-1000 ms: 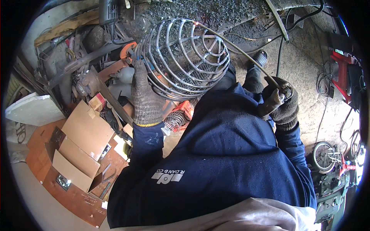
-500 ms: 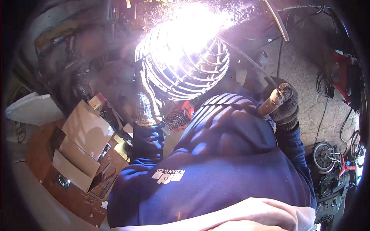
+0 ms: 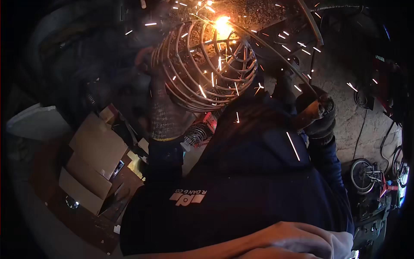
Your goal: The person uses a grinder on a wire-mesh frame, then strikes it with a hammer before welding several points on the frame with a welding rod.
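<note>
classifiable as a metalworking workshop, in use for welding. indicated by a glaring weld point (image 3: 223, 26) at the upper edge of a cage of curved metal bars (image 3: 192, 103), by sparks (image 3: 293, 146) scattering outward, and by a rod holder (image 3: 308, 116) gripped in the gloved right hand (image 3: 323, 124). further marked by a metal strip (image 3: 311, 21) near the upper edge of view, a rough floor (image 3: 345, 114), and clutter: an open cardboard box (image 3: 97, 146) at left, a bicycle (image 3: 383, 183) at right.
</note>
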Motion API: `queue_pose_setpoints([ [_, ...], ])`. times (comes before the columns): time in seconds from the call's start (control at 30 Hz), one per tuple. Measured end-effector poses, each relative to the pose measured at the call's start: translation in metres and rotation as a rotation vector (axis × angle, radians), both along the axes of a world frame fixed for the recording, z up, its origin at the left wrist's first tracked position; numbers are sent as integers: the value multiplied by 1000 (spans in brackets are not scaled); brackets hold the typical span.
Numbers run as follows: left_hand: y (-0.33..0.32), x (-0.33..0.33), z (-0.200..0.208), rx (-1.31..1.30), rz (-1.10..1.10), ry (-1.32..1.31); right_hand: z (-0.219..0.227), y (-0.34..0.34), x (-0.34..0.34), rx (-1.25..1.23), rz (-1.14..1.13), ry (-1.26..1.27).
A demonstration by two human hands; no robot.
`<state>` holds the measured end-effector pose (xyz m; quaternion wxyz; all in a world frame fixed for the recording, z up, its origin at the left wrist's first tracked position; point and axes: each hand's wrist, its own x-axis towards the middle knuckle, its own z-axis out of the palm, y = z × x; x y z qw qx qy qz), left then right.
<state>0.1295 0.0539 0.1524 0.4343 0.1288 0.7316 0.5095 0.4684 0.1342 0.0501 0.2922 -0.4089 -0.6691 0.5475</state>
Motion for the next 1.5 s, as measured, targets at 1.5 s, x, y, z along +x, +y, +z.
queue_pose_setpoints([
  [1.5, 10, 1, -3, -2, 149, -218, 18, 2, -11, 133, 30, -230],
])
